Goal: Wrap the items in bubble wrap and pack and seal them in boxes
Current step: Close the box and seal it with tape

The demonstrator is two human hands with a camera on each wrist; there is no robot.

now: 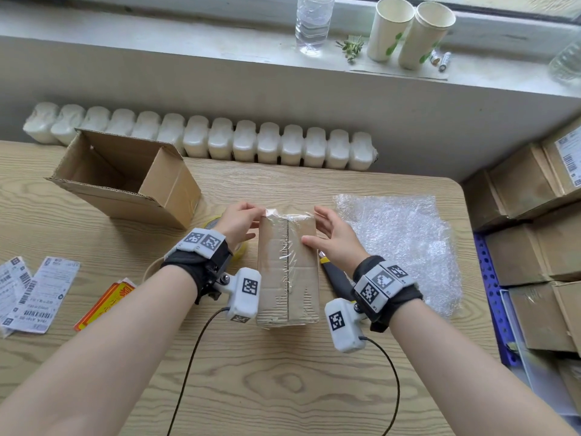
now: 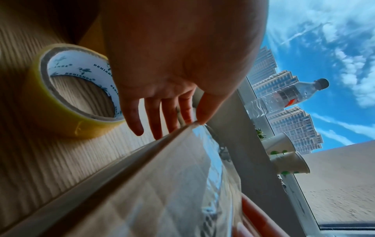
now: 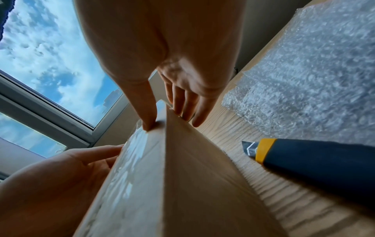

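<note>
Black wrist straps [image 1: 201, 262], white marker-tagged camera modules [image 1: 243, 294], black cables [image 1: 188, 366].

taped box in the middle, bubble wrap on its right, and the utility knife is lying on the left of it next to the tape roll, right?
Not quite: the utility knife lies on the right of the taped box, near the bubble wrap, as the right wrist view shows. The tape roll is on the left.
</note>
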